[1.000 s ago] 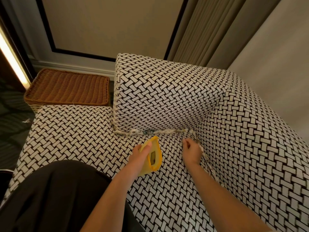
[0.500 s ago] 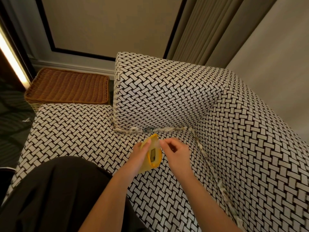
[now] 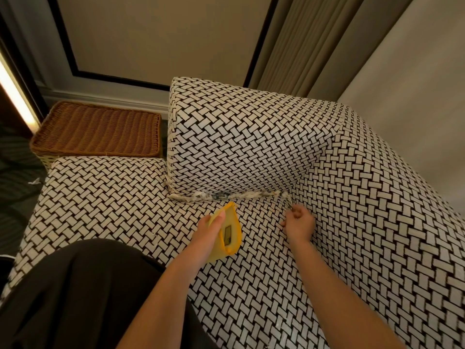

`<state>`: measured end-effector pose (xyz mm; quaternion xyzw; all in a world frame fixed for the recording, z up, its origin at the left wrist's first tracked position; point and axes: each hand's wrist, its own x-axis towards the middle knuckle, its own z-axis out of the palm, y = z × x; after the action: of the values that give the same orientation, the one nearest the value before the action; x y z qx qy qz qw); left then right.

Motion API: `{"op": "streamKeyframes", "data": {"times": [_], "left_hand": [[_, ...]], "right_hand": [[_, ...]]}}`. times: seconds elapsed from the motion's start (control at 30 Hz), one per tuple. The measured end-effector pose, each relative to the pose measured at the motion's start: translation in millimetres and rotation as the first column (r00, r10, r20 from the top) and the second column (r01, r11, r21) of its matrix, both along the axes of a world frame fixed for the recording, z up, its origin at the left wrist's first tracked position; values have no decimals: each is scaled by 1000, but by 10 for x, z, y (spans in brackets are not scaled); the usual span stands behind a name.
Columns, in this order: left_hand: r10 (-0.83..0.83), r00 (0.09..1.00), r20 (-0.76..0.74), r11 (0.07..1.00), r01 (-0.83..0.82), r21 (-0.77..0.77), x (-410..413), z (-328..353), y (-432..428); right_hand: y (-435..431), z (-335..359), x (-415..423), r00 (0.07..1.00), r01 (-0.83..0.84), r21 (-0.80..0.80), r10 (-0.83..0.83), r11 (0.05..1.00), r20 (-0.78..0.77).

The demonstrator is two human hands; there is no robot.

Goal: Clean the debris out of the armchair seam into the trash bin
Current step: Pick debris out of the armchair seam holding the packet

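The armchair (image 3: 251, 137) has a black-and-white woven pattern. A line of pale paper-like debris (image 3: 221, 196) lies in the seam between the seat and the armrest block. My left hand (image 3: 210, 229) grips a small yellow bin (image 3: 230, 235) with its mouth open, held over the seat just in front of the seam. My right hand (image 3: 298, 224) is at the corner of the seam, fingers curled and pinching a scrap of debris (image 3: 289, 204) there.
A brown wicker basket (image 3: 98, 132) sits on the floor beyond the seat's far left edge. My dark-clothed leg (image 3: 75, 293) lies over the seat's near left. A wall and curtain (image 3: 302, 46) stand behind the armchair. A small scrap (image 3: 34, 181) lies on the dark floor at left.
My right hand went from the seam's corner to the bin's mouth half a second ago and is back at the corner now. The left hand and bin barely moved.
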<state>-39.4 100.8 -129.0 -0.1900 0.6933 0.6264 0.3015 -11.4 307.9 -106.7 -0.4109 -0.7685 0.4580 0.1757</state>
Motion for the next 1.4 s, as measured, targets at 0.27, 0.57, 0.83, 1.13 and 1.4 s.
{"op": "streamKeyframes", "data": {"times": [0.27, 0.57, 0.83, 1.13, 1.4], "left_hand": [[-29, 999, 30, 996, 31, -78, -114, -27, 63], [-30, 999, 27, 995, 33, -90, -90, -1, 63], [-90, 994, -63, 988, 97, 118, 171, 91, -120], [-136, 988, -69, 982, 144, 125, 239, 196, -155], [-145, 988, -59, 980, 151, 128, 247, 182, -174]], "right_hand": [[245, 62, -399, 934, -193, 325, 73, 926, 349], [305, -22, -554, 883, -191, 367, -3, 910, 469], [288, -61, -581, 874, -192, 403, -32, 895, 485], [354, -50, -616, 853, -229, 304, 41, 925, 520], [361, -98, -582, 856, -219, 373, -6, 902, 517]]}}
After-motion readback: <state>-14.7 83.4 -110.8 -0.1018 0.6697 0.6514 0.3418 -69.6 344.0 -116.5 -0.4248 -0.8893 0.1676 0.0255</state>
